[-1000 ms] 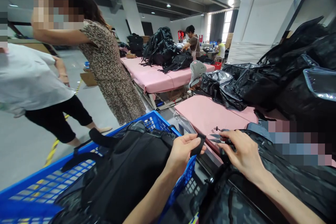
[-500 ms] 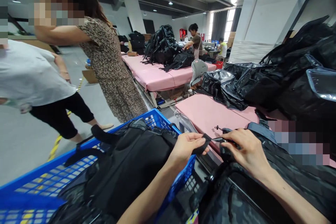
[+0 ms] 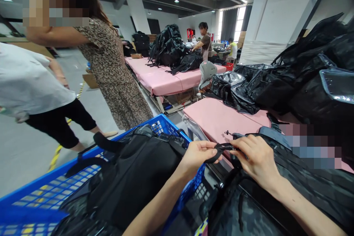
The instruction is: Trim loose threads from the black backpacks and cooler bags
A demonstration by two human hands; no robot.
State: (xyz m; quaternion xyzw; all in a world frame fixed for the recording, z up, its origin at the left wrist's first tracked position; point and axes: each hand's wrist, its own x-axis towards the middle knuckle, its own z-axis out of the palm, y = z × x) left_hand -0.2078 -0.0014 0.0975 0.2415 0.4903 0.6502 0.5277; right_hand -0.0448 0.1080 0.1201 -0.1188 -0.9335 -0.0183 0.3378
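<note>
My left hand (image 3: 197, 155) pinches a black webbing strap (image 3: 214, 158) between thumb and fingers, its end curled into a small loop. My right hand (image 3: 256, 156) is closed at the strap's other side, its fingertips bent around dark material. What else lies inside those fingers is hidden. Beneath the right hand is a black camouflage backpack (image 3: 232, 206), with a thin cord hanging on its front. Left of my hands, another black backpack (image 3: 143, 169) lies in a blue plastic crate (image 3: 35, 191).
A pink-covered table (image 3: 221, 118) extends ahead, with open silver-lined bags (image 3: 229, 79) and a black pile of bags (image 3: 304, 70) on its right. Behind it, another pink table (image 3: 166, 81) bears backpacks. Two people stand at left; others work farther back.
The strap end, held flat before, is now bent into a loop between my hands. A thin shiny tip seen at my right fingers no longer shows clearly. The view has shifted slightly.
</note>
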